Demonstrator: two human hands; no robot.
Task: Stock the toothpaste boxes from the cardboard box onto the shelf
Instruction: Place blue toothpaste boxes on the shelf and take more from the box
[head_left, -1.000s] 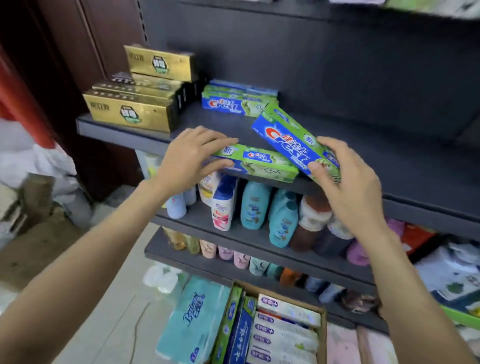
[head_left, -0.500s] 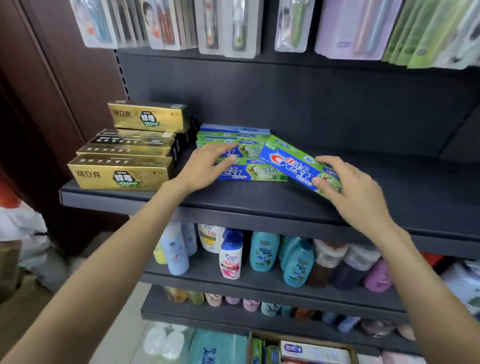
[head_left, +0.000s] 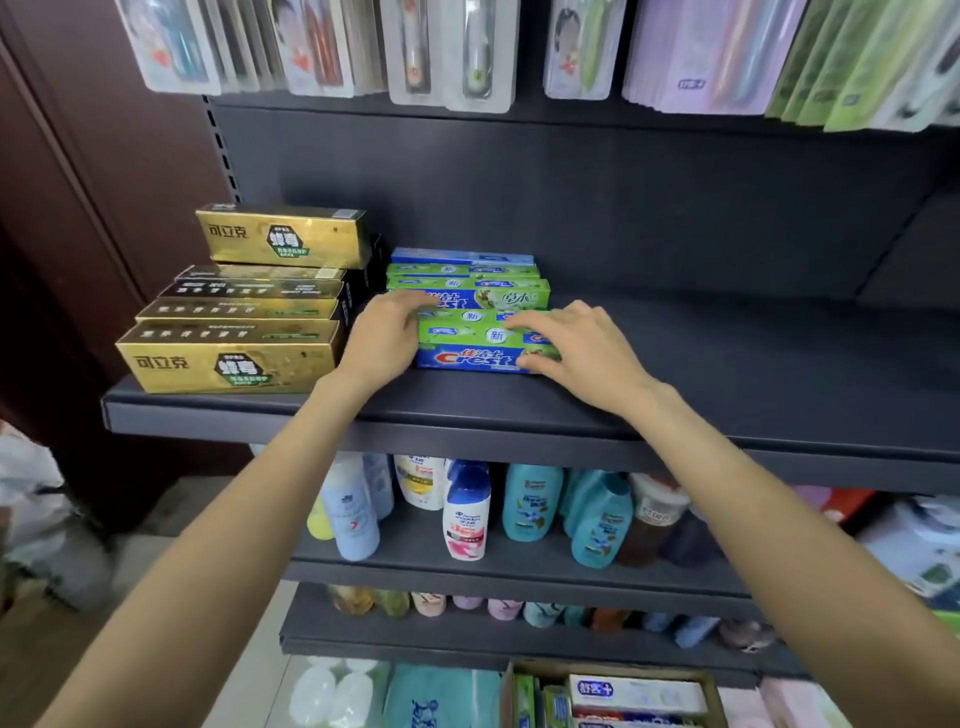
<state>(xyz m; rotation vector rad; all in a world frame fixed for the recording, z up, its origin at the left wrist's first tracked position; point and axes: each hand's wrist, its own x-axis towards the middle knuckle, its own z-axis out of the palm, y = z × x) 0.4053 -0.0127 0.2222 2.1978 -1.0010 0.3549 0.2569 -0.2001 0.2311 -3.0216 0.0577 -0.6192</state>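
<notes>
On the dark shelf (head_left: 753, 384) a row of green-and-blue Crest toothpaste boxes (head_left: 467, 273) lies lengthwise. The front Crest box (head_left: 467, 357) lies flat at the row's near end, with a second green box (head_left: 457, 316) just behind it. My left hand (head_left: 382, 340) grips the left ends of these two boxes. My right hand (head_left: 582, 353) holds the front box's right end, fingers on top and thumb on its front face. The cardboard box (head_left: 714, 691) with more toothpaste boxes sits on the floor at the bottom edge.
Gold toothpaste boxes (head_left: 228, 358) are stacked on the shelf's left, touching my left hand's side. Toothbrush packs (head_left: 467, 52) hang above. Shampoo bottles (head_left: 467, 519) fill the shelf below. The shelf surface right of the Crest row is bare.
Both hands moved the two Crest boxes inward and set them down flat against the row. The tilted box in my right hand is now level and in line.
</notes>
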